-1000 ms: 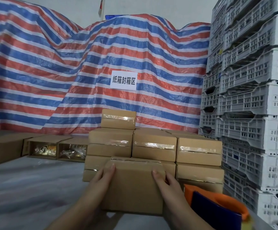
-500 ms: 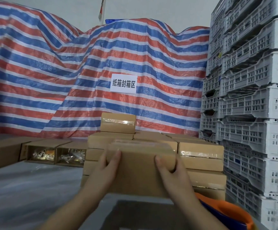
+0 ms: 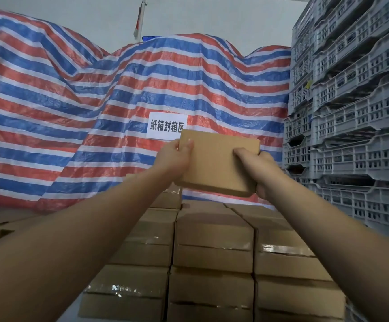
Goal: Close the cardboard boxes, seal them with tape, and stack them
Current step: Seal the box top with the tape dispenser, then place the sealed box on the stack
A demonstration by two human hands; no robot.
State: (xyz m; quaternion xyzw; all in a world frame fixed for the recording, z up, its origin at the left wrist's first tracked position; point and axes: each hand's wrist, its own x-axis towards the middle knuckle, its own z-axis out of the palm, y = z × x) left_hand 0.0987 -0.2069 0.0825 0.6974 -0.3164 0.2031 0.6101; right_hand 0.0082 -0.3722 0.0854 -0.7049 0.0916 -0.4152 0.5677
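Between left hand [image 3: 173, 156] and right hand [image 3: 256, 168], cardboard box [image 3: 216, 162].

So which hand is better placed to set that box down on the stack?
Neither alone, probably. The left hand and right hand grip opposite ends of the box, held up over the stack. If one must lead, likely the right: its fingers wrap under the box's lower corner.

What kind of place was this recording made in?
Probably a warehouse packing area: taped cardboard boxes stand stacked in rows, grey plastic crates tower on the right, and a striped tarpaulin carries a printed paper sign.
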